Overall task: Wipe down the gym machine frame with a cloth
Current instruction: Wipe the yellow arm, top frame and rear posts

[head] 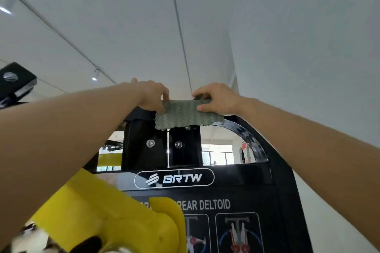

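Note:
A green textured cloth (186,114) lies draped over the top bar of the black gym machine frame (253,139), its lower edge hanging over the front. My left hand (153,95) pinches the cloth's left upper corner with thumb and fingers. My right hand (218,98) grips the cloth's right upper edge, thumb in front and fingers curled behind. Both arms reach up from below. The frame's top bar under the cloth is hidden.
Below the bar, a black panel (174,177) carries a BRTW logo and a rear deltoid chart. A yellow machine part (115,217) rises at lower left. Another black bracket (15,82) juts in at the left edge. White ceiling and wall fill the rest.

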The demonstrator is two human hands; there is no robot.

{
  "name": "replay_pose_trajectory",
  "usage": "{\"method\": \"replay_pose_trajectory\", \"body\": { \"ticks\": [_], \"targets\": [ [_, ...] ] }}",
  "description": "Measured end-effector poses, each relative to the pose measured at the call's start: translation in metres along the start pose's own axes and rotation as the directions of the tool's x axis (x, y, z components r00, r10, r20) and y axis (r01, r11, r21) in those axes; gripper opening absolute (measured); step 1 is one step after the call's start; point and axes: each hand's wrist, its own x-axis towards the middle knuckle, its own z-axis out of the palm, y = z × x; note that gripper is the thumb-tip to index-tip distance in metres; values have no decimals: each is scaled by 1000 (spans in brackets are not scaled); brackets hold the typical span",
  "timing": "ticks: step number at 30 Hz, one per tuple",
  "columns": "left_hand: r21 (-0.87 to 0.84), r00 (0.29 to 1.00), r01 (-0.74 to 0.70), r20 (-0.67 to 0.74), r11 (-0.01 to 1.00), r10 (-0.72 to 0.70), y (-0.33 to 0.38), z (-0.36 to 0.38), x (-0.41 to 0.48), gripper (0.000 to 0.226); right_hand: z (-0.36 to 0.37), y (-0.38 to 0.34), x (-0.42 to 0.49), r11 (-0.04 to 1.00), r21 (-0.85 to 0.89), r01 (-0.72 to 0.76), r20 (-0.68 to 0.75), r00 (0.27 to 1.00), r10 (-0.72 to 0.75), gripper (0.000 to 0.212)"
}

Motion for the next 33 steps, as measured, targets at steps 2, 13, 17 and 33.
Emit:
{"method": "replay_pose_trajectory", "body": {
  "ticks": [2,13,17,33],
  "targets": [
    [49,1000,-2,-8,999,3,-8,0,-3,46,7,-12,4,1000,24,14,-19,1000,-13,50],
    [-11,991,-108,-74,994,107,21,9,0,56,-10,12,-20,995,-83,-49,-13,999,49,38],
    [25,987,-128,-99,991,130,52,6,10,51,-18,38,-38,995,-55,-80,-45,996,78,41],
    [165,932,-196,-275,967,236,144,20,15,76,-6,118,-141,935,310,-171,-138,965,222,64]
  ]
}}
